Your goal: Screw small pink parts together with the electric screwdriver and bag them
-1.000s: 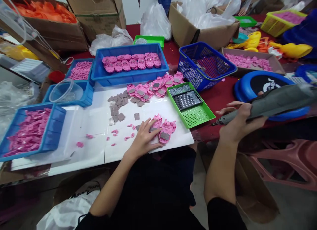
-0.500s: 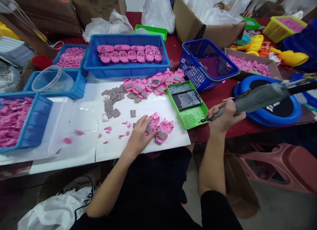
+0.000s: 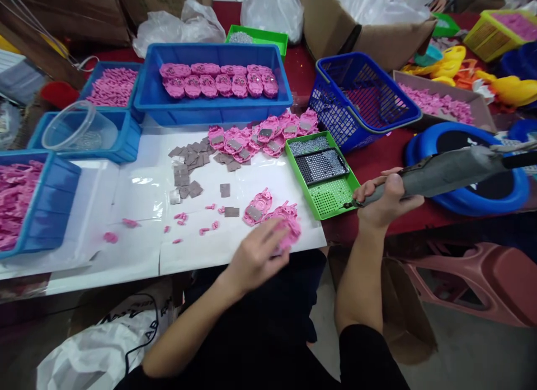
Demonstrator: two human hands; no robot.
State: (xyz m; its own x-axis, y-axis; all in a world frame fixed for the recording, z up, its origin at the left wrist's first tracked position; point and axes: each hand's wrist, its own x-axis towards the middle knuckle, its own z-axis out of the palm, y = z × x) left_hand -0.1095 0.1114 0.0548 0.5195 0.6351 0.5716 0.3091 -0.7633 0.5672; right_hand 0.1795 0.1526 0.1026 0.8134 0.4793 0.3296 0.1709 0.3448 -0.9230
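Observation:
My left hand point(image 3: 259, 257) is at the near edge of the white sheet point(image 3: 142, 194), fingers closed around a pink plastic part point(image 3: 289, 229); the hand is blurred by motion. A second pink part point(image 3: 257, 206) with a grey plate lies just beyond it. My right hand point(image 3: 384, 198) grips a grey electric screwdriver point(image 3: 436, 174), whose tip hovers over the near right corner of the green screw tray point(image 3: 325, 177). Loose grey plates point(image 3: 187, 169) and small pink bits lie on the sheet.
A row of pink parts point(image 3: 260, 137) lies before a blue bin point(image 3: 216, 88) of finished ones. More blue bins of pink pieces stand at left. A blue basket point(image 3: 361, 102), cardboard boxes, yellow toys and a blue round object point(image 3: 474, 169) crowd the right.
My left hand slid right and toward me, from the two pink parts to closing on the nearer one. My right hand brought the screwdriver leftward to the green tray, then held there.

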